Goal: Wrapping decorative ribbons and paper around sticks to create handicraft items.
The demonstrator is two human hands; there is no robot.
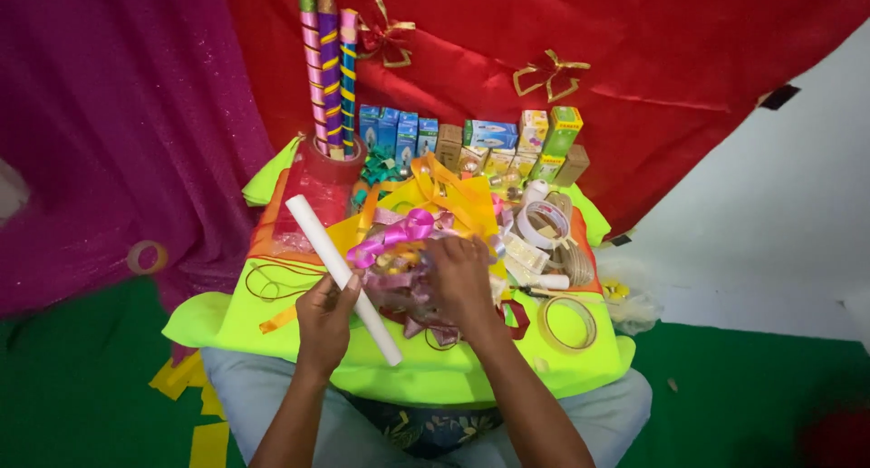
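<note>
My left hand (324, 316) grips a long white paper roll (319, 234) that slants from upper left down to lower right across the neon yellow-green cloth (272, 314). My right hand (460, 280) rests fingers-down on a wrapped bundle (403, 282) of clear plastic and shiny ribbon. A purple ribbon bow (399, 234) lies on top of that bundle, just left of my right fingertips. Yellow ribbon and paper (449, 201) spread out behind it.
Three tall striped wrapping rolls (330, 69) stand at the back left beside a row of small boxes (471, 140). Tape rolls (546, 221) lie to the right, and a clear one (568, 324) near the front right. Red and magenta drapes hang behind; green floor surrounds.
</note>
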